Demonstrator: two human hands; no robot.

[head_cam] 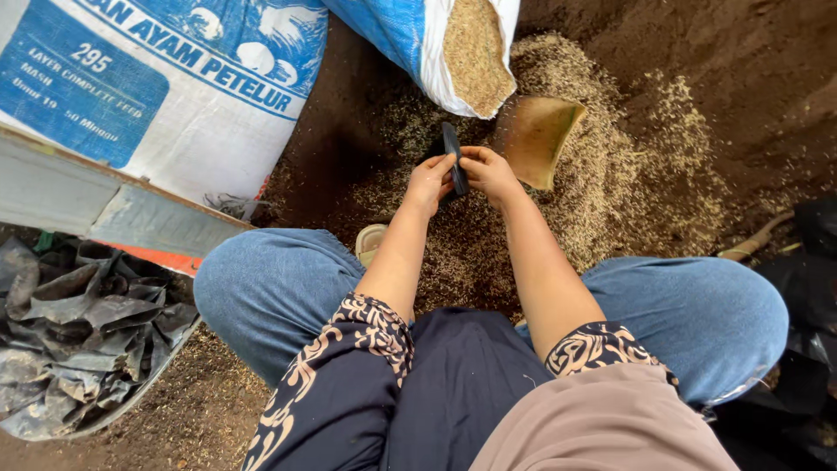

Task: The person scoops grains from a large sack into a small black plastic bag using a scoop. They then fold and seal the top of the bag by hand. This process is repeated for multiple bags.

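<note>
Near the top centre of the frame, the person's left hand [429,183] and right hand [490,173] meet over a small, flat black plastic bag [452,157], folded or rolled narrow. Both hands are closed on it with pinching fingertips, the left at its lower left edge and the right along its right side, so the bag stands nearly upright between them. Its mouth does not look opened yet, and nothing can be seen inside it.

Just right of the hands, touching the ground, a tan scoop [534,138] lies on a spread of husky brown grain feed [602,183] covering the dark soil floor [741,61]. Above it, a blue and white woven sack [436,44] sits tipped with its open mouth showing the same feed, some of which has spilled around it. A larger, full white and blue sack [174,87] fills the upper left.

Judging from this, the work looks early: the small bag is only being handled open, the scoop rests unheld, and the feed remains on the ground and in the sack. A basin of crumpled black plastic sheets [78,323] sits at lower left, beside the person's denim-clad knee [261,288].
</note>
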